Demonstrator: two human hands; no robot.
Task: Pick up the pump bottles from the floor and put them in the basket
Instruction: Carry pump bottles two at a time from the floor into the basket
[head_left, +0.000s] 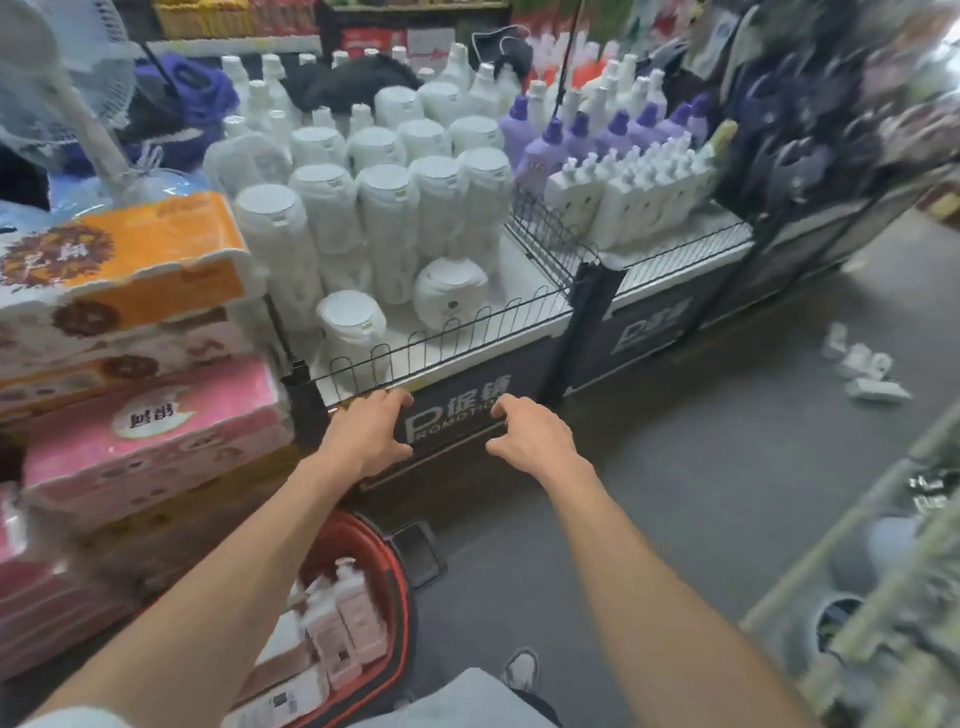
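A red basket (397, 582) stands on the floor under my left forearm, with several pale pink and white pump bottles (345, 618) inside. More white pump bottles (862, 366) lie scattered on the grey floor at the far right. My left hand (371, 434) and my right hand (530, 434) are stretched forward side by side in front of the black promotion stand, fingers loosely curled, and neither holds anything. The left fingertips are close to the stand's wire rail.
The promotion stand (462, 410) carries rows of white bottles (384, 208) and purple bottles (561, 140) behind a low wire fence. Tissue packs (130, 332) are stacked at left, with a fan above them. A shelf edge (857, 571) runs along the right.
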